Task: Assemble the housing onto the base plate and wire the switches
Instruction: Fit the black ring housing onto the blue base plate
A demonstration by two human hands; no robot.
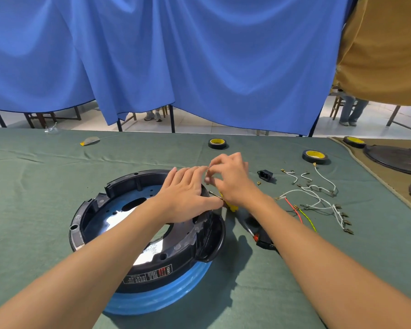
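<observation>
The right fingers point(217, 161) are curling together, pinching a small part hidden between the tips, possibly a screw, just beyond the left fingers point(190, 174). Those are lying straight and released, pressing the far rim of the housing point(119, 186). It is sitting on the base plate point(166, 298) beneath them, so I judge fastening is in hand. Next, the part needs seating squarely. The screwdriver point(231, 206) is lying under the right palm, and the wires point(318, 198) are waiting right of the fingers.
</observation>
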